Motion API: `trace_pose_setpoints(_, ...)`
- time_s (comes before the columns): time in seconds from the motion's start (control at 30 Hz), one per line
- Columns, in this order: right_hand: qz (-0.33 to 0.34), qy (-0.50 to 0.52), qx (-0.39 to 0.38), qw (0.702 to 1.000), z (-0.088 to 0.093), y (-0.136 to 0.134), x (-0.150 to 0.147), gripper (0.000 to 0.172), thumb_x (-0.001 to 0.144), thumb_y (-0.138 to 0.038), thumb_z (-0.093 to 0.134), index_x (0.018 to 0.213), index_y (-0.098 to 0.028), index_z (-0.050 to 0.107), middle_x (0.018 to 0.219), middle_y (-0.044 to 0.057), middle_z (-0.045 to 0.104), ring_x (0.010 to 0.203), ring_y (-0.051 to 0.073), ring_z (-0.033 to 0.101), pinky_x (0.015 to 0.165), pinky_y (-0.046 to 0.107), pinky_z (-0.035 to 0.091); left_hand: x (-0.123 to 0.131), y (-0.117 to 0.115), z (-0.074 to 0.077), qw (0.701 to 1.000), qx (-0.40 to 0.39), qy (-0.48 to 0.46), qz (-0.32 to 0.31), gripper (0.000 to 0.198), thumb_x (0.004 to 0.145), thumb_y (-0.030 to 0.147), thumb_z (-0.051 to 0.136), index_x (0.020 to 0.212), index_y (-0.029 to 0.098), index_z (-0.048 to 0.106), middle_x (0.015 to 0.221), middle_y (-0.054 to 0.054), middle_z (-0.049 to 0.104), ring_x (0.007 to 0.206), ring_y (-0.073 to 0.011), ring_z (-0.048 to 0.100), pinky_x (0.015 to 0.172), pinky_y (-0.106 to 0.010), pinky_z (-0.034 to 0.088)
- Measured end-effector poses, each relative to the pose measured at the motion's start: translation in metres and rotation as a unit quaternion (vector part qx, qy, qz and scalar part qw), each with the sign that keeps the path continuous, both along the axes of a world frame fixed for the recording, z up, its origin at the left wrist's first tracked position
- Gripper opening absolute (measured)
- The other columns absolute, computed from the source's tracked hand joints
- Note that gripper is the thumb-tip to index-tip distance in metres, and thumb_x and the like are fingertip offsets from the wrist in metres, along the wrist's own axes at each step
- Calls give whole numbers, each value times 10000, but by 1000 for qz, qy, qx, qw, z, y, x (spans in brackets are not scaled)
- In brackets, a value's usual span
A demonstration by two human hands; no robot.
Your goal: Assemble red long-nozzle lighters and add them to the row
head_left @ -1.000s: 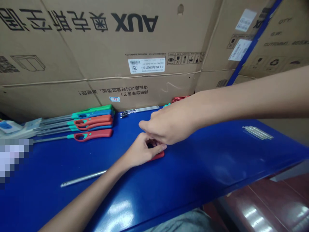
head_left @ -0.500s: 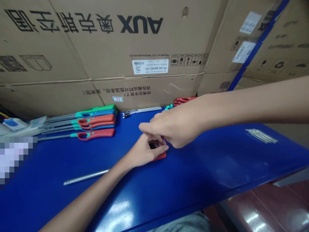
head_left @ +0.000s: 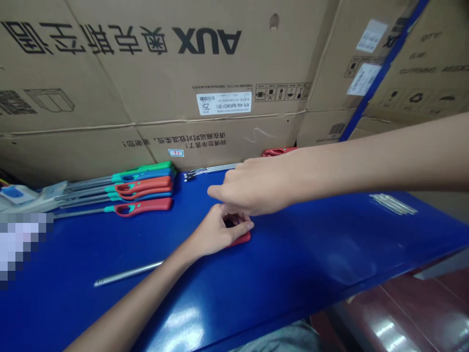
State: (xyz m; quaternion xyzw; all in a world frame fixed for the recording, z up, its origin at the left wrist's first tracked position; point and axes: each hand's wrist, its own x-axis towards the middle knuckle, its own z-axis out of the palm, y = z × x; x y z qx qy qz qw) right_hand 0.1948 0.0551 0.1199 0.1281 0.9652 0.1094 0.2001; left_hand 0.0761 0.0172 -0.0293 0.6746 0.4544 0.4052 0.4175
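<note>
My left hand (head_left: 216, 232) rests on the blue table (head_left: 300, 254) and grips a red lighter handle (head_left: 242, 238), whose end shows under my fingers. A thin metal tube (head_left: 126, 274) runs out to the left along the table from under my left forearm. My right hand (head_left: 252, 188) reaches in from the right, fingers pinched together just above the left hand. What the pinch holds is hidden.
Several finished long-nosed lighters (head_left: 141, 190) with red, blue and green handles lie stacked at the back left. Loose metal tubes (head_left: 210, 169) lie by the cardboard boxes (head_left: 205, 73), more red handles (head_left: 278, 151) behind my right wrist, clear tubes (head_left: 394, 203) at right.
My right hand has shifted slightly up and to the left over the left hand; the small part seen at its fingertips half a second ago is hidden now. The left hand stays put.
</note>
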Motion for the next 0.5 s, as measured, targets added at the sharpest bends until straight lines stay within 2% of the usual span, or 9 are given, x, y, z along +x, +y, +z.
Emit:
trace_pose_setpoints(0.1,0,-9,-65,998,2,-3,4,191,798,-117,627,982,-157,599,909,46,658,738,179,629,518,280,429,-1,1,-4,1000,7,-7,10,199,754,301,689,831,138,605,736,-26,634,645,-141,573,600,-270,503)
trace_pose_setpoints(0.2,1,11,-23,1000,3,-8,6,229,751,-111,681,968,-175,644,865,33,690,660,179,629,502,299,429,-1,1,-6,1000,15,-6,-2,174,772,297,681,820,138,630,737,-34,642,685,-154,586,648,-284,512)
trace_pose_setpoints(0.3,-40,7,36,999,1,-12,4,28,800,-194,677,827,-194,685,753,39,703,606,204,634,495,334,430,-2,2,-6,1000,17,-7,-17,172,785,306,676,764,139,641,677,-21,626,650,-144,571,629,-271,497)
trace_pose_setpoints(0.33,-59,2,41,997,2,-13,4,40,818,-214,671,785,-197,684,740,39,705,619,210,643,505,339,437,-2,2,-5,1000,16,-8,-19,175,781,306,679,752,139,635,667,-15,619,637,-138,565,617,-264,490)
trace_pose_setpoints(0.43,-88,10,1,996,4,-10,5,48,808,-208,696,761,-201,687,750,4,712,671,194,661,537,322,453,-1,3,-3,1000,16,-13,-18,179,779,300,674,730,144,601,656,4,597,599,-118,551,582,-240,467)
trace_pose_setpoints(0.5,-115,73,-25,990,5,-6,7,51,767,-191,730,733,-203,694,714,-34,711,661,165,658,542,300,451,-1,2,-2,1000,16,-15,-18,174,771,295,673,731,145,595,663,4,601,583,-113,550,568,-232,456)
